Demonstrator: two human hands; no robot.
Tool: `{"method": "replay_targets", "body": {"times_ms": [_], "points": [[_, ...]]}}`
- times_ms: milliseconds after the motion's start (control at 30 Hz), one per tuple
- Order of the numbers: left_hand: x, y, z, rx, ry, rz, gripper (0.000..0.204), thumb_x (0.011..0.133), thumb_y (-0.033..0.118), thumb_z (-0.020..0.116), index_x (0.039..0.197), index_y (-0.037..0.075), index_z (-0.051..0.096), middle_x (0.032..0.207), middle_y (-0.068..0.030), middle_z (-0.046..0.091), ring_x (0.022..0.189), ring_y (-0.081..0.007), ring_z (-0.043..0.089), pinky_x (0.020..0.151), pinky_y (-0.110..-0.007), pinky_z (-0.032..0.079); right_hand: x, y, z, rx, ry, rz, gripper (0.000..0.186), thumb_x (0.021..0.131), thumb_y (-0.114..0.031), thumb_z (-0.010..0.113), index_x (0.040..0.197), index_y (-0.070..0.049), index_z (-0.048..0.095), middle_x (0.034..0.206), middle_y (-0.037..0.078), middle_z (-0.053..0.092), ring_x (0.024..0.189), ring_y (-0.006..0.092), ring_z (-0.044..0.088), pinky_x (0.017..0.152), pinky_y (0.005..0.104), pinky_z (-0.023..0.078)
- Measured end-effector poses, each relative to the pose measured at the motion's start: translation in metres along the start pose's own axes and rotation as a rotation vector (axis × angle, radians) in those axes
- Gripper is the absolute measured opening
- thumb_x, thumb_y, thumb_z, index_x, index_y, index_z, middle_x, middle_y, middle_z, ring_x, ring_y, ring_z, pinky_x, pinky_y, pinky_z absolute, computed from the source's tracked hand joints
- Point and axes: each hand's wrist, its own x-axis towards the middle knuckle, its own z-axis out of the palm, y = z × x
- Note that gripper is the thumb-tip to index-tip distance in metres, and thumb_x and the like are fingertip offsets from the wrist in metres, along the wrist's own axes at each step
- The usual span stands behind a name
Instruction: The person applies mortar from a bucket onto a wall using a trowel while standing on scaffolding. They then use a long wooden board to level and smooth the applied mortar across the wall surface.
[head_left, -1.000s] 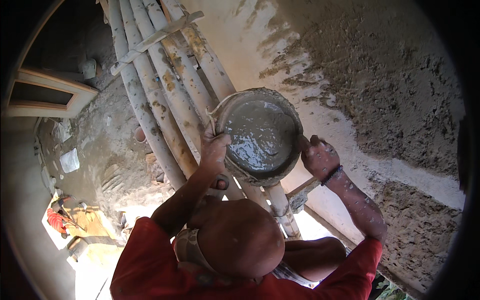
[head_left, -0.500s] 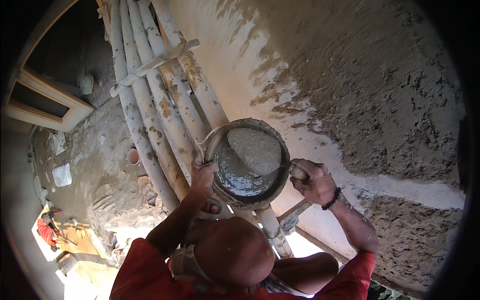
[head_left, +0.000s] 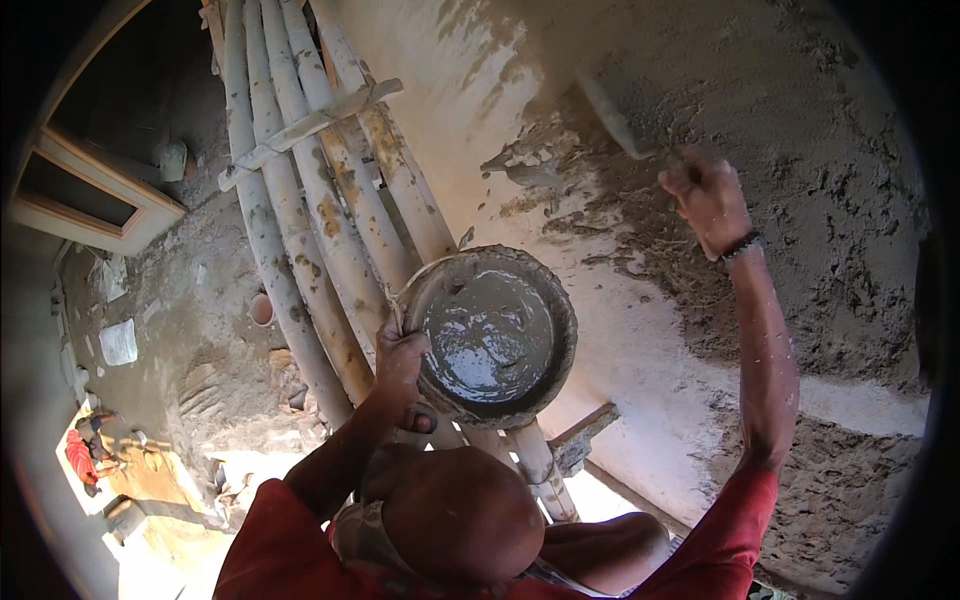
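Note:
My left hand [head_left: 402, 358] is closed on the left rim of a round, mortar-crusted bucket [head_left: 566, 335], by its thin handle. Wet grey mortar [head_left: 490, 340] lies inside, with a shiny surface. Up and to the right, my right hand [head_left: 710, 205] is wrapped round the handle of a trowel [head_left: 612, 118]; its blade is blurred and close to the wall. Wet mortar [head_left: 535, 172] shows on and just off the wall, left of the blade. The wall [head_left: 800, 200] is coated with rough grey plaster over a paler surface.
Long poles [head_left: 335, 220] tied with a crosspiece [head_left: 305, 138] form a platform under the bucket. On the floor far below are a pot [head_left: 261, 310], a pale sheet [head_left: 118, 343] and a shovel blade [head_left: 172, 160]. A person in red [head_left: 80, 458] is at the lower left.
My right hand has swung the trowel from the bucket up and right to the wall. The mortar heaped on its blade has left it, and fresh splashes show at the wall. My left hand stays on the bucket.

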Motion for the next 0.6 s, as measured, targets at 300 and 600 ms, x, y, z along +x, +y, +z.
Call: {"method": "replay_targets", "body": {"times_ms": [300,600], "points": [[-0.002,-0.001,-0.005,-0.003,-0.076,0.018,0.048,0.067,-0.009,0.046,0.112,0.001,0.058,0.091,-0.0033,0.064,0.076,-0.0121,0.059,0.072,-0.025,0.047,-0.07,0.004,-0.037,-0.039,0.004,-0.314,0.038,0.081,-0.018,0.066,0.114,-0.001,0.056,0.092,0.014,0.062,0.077,0.0209,0.062,0.069,0.0317,0.051],[-0.018,-0.005,0.003,-0.098,-0.1,-0.005,0.049,0.067,-0.013,0.043,0.113,0.0,0.056,0.099,-0.0042,0.063,0.085,-0.0119,0.059,0.077,-0.025,0.047,-0.185,0.063,0.121,-0.623,-0.153,-0.423,0.036,0.079,-0.01,0.058,0.114,-0.015,0.055,0.086,0.013,0.058,0.075,0.0321,0.061,0.064,0.0436,0.052]]}}
